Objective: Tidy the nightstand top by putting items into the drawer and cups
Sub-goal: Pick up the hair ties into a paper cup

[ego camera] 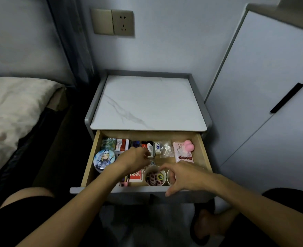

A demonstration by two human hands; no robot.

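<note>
We see the nightstand's wooden drawer (pixel 203 154) pulled out toward us, and both of our hands are over it. Near its front edge stands a white paper cup (pixel 155 175) filled with small hair ties (pixel 154 178) in pink, dark and yellow; a second white cup (pixel 169 176) sits just beside it toward the right, mostly hidden under our right hand (pixel 186 177). That hand hovers over the second cup with fingers spread and loosely curled, gripping nothing we can see. Our left hand (pixel 135 159) reaches into the middle of the drawer with its fingertips pinched together on something small; it is too blurred to name. Left of the cups lies a red card box (pixel 135 176), partly under our left wrist. By the left wall rests a round tin (pixel 103 160) with a cartoon figure on its lid. Along the back edge run a green patterned packet (pixel 109 143), a red and white box (pixel 122 144), several small dark and white boxes, a clear plastic bag (pixel 166 148), and in the back right corner a pink printed pouch (pixel 182 152) touching a pink rounded object (pixel 189 144). Above the drawer, the white marbled nightstand top (pixel 147 104) has a raised grey rim. A bed (pixel 13 107) lies to the left, a white cabinet (pixel 264 97) to the right, and a wall socket (pixel 123 23) behind.
</note>
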